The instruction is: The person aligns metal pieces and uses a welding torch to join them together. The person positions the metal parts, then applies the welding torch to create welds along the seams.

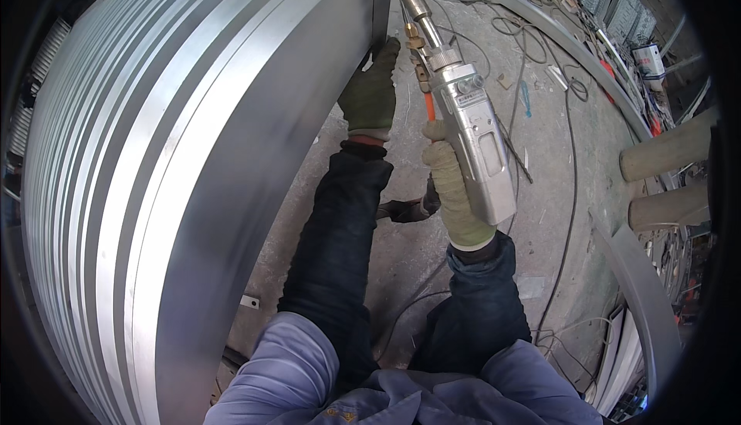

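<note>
My right hand, in a pale work glove, is wrapped round a silver handheld laser welding gun. The gun tilts up and to the left, its nozzle close to the end of a grey metal panel. An orange hose and brass fittings run along its left side. My left hand, in a darker green glove, grips the panel's far end at its lower edge. Its thumb points up; the other fingers are mostly hidden by the metal. The panel belongs to a tall stack of shiny metal pieces filling the left side.
Dark cables wind over the concrete floor. Two tan cylinders lie at the right, near a curved metal strip. A white container and piled metal scrap line the far right. My boot shows between my arms.
</note>
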Action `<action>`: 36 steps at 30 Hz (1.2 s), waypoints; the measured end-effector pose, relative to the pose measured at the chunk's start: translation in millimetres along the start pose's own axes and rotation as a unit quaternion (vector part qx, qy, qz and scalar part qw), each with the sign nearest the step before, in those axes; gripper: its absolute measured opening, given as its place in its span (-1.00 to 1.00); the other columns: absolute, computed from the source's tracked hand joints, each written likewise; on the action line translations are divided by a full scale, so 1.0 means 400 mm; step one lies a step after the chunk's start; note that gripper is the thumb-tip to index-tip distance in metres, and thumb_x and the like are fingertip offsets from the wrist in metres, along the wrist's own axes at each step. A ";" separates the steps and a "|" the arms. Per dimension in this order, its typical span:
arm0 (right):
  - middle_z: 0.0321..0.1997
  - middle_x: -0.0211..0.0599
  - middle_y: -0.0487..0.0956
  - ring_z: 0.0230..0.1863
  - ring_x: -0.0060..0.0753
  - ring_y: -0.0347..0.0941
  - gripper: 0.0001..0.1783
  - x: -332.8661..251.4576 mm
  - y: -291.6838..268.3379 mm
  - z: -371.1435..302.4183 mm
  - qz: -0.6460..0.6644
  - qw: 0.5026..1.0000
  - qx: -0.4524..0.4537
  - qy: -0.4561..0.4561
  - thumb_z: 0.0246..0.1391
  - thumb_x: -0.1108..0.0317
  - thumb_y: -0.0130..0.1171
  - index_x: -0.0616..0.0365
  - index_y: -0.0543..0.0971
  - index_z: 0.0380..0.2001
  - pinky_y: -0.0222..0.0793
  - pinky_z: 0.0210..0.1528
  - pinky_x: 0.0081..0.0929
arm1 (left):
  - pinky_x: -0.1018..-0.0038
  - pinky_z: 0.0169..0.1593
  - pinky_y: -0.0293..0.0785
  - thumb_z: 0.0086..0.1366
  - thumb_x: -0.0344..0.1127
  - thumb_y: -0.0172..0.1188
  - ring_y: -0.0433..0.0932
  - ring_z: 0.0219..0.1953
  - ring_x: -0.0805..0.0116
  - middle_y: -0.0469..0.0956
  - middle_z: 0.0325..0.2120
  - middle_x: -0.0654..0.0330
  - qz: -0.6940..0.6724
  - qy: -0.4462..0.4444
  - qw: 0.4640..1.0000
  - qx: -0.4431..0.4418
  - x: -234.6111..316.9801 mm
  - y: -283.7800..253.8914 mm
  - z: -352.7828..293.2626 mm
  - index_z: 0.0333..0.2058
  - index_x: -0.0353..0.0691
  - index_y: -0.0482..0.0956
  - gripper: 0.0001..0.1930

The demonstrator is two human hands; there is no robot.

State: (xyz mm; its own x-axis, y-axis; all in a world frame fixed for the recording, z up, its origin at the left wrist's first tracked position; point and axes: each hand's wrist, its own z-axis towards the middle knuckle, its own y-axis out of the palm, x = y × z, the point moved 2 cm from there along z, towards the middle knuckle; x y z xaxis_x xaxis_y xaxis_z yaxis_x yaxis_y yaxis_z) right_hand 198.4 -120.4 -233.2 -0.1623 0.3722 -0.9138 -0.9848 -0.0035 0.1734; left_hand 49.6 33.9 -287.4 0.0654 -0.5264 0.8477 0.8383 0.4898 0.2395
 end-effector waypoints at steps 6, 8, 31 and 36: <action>0.06 -0.44 0.73 -0.07 -0.62 0.57 -0.65 -0.006 0.023 0.014 -0.039 0.999 -0.012 -0.028 0.49 0.32 0.40 0.13 0.68 0.24 0.53 0.01 -0.56 | 0.28 0.05 0.62 0.35 -0.07 0.61 0.71 -0.19 0.20 0.76 -0.17 0.11 0.184 0.126 0.975 -0.010 -0.030 -0.022 0.008 0.02 -0.35 0.75 -0.52; 0.04 -0.45 0.73 -0.08 -0.63 0.56 -0.66 -0.007 0.023 0.021 -0.041 0.999 -0.008 -0.029 0.49 0.32 0.40 0.13 0.69 0.23 0.52 -0.01 -0.57 | 0.27 0.07 0.61 0.40 -0.05 0.56 0.72 -0.16 0.16 0.76 -0.14 0.11 0.137 0.048 0.989 -0.009 -0.020 -0.013 0.002 0.09 -0.27 0.76 -0.53; -0.01 -0.46 0.71 -0.13 -0.61 0.57 -0.60 0.051 0.065 0.064 -0.045 0.999 -0.008 -0.023 0.51 0.13 0.38 0.15 0.68 0.22 0.49 -0.11 -0.59 | 0.17 0.23 0.54 0.51 0.11 0.42 0.67 0.11 0.06 0.70 0.10 0.02 0.296 0.125 0.943 -0.087 -0.178 -0.032 -0.002 0.10 -0.35 0.73 -0.44; -0.06 -0.47 0.72 -0.15 -0.61 0.59 -0.62 0.062 0.058 0.063 -0.073 0.997 -0.003 -0.030 0.51 0.11 0.38 0.13 0.70 0.17 0.49 -0.12 -0.58 | 0.18 0.22 0.55 0.56 0.09 0.36 0.68 0.10 0.04 0.71 0.08 0.02 0.268 0.088 0.955 -0.089 -0.124 -0.028 -0.013 0.16 -0.29 0.72 -0.48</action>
State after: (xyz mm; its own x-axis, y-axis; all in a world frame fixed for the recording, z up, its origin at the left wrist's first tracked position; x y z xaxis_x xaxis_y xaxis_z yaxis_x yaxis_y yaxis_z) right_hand 173.2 -88.0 -242.4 -0.0129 0.4235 -0.9058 -0.9981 0.0498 0.0375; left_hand 39.7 51.1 -334.5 0.5873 -0.3501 0.7297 0.7374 0.6031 -0.3042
